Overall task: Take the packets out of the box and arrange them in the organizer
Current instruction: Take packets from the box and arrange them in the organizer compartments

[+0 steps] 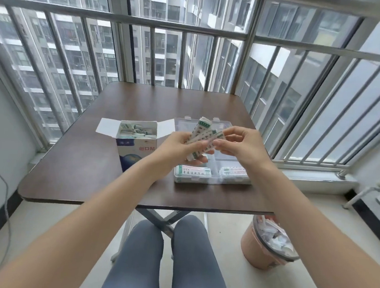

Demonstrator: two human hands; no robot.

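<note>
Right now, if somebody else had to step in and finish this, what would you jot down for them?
Left hand: grips a fanned bunch of packets above the organizer.
Right hand: pinches the bunch's right edge.
Box: open on the table, left of the organizer, more packets inside.
Done: the organizer's two near compartments hold packets.
Left: place the held bunch, then empty the box. The far compartments are partly hidden by the hands.
</note>
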